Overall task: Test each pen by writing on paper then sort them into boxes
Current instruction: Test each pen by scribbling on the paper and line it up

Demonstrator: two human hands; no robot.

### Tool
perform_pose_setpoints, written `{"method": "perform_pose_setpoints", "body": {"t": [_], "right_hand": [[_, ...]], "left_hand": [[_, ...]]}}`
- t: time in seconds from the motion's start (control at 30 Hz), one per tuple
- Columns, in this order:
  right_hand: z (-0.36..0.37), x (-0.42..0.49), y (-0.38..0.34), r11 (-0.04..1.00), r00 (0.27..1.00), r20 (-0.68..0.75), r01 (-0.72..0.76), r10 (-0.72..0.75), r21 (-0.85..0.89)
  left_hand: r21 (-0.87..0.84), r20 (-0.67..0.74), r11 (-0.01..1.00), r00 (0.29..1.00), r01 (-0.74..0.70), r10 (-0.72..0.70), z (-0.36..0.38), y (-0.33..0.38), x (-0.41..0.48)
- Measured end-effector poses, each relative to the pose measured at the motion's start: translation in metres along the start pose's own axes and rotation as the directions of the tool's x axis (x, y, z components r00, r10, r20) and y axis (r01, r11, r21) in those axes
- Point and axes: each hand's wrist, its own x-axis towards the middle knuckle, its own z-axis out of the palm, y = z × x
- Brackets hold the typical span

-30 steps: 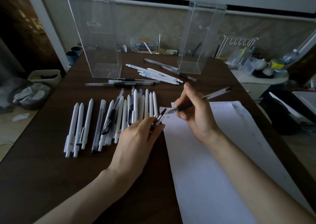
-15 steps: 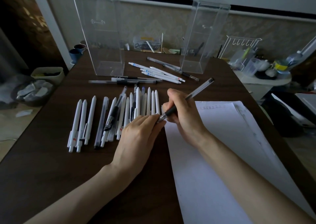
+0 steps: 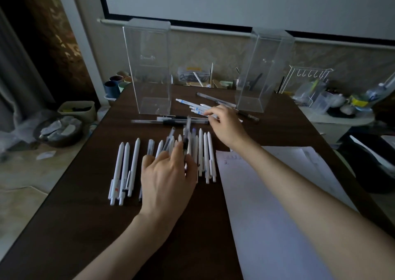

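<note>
My left hand (image 3: 168, 177) hovers over the row of white pens (image 3: 126, 168) on the dark table and pinches a blurred clear pen with a black grip (image 3: 187, 130), tip pointing away from me. Further back, my right hand (image 3: 226, 125) reaches over the far pile of pens (image 3: 192, 106) with fingers spread and nothing visible in them. Two clear pens (image 3: 149, 121) lie crosswise just behind the row. The white paper (image 3: 267, 194) with a small mark near its top lies under my right forearm. Two tall clear boxes stand at the back, one left (image 3: 149, 70) and one right (image 3: 263, 72).
The table edge (image 3: 89, 143) drops off at the left, beside a basket and a bin on the floor. Cups sit at the back left corner. A side shelf with a white wire rack (image 3: 307, 76) and containers stands at the right.
My right hand left the paper and reached forward to the far pile; the clear pen it held is gone from it. My left hand moved onto the row and lifted a pen.
</note>
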Motion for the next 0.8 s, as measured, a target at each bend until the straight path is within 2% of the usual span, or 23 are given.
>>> {"method": "perform_pose_setpoints", "body": {"t": [0.1,0.17,0.27,0.37,0.47,0.53,0.67,0.73,0.8], "right_hand": [[0.010,0.013,0.000,0.975,0.995,0.086,0.072,-0.055,-0.209],[0.014,0.015,-0.002,0.954,0.992,0.119,0.066,-0.032,-0.293],[0.017,0.015,-0.004,0.946,0.991,0.128,0.016,0.028,-0.324],[0.013,0.011,-0.005,0.952,0.997,0.074,0.010,0.013,-0.307],[-0.003,-0.005,-0.006,0.979,0.999,-0.017,0.034,-0.038,-0.200],[-0.021,-0.025,-0.008,0.994,0.998,-0.020,0.056,-0.058,-0.096],[-0.060,-0.072,-0.007,0.989,0.985,0.171,0.003,-0.029,0.150],[-0.074,-0.091,-0.006,0.939,0.978,0.210,-0.073,0.001,0.335],[-0.081,-0.105,-0.009,0.802,0.980,0.195,-0.153,0.047,0.577]], "left_hand": [[0.096,0.045,0.995,0.999,0.027,-0.031,0.002,-0.001,-0.001],[0.130,0.064,0.990,0.996,0.047,-0.055,0.003,-0.003,0.000],[0.179,0.063,0.983,0.996,0.044,-0.056,0.002,-0.005,0.002],[0.225,0.103,0.973,0.992,0.043,-0.068,-0.001,-0.006,0.004],[0.153,0.064,0.988,0.998,0.006,-0.016,-0.003,-0.008,0.006],[0.117,0.029,0.992,0.999,-0.041,0.038,0.001,-0.009,0.005],[0.147,0.015,0.978,0.989,-0.150,0.149,0.010,-0.007,0.003],[0.138,0.021,0.971,0.981,-0.194,0.193,0.012,-0.006,0.004],[0.074,0.035,0.962,0.965,-0.261,0.259,0.013,-0.003,0.004]]}}
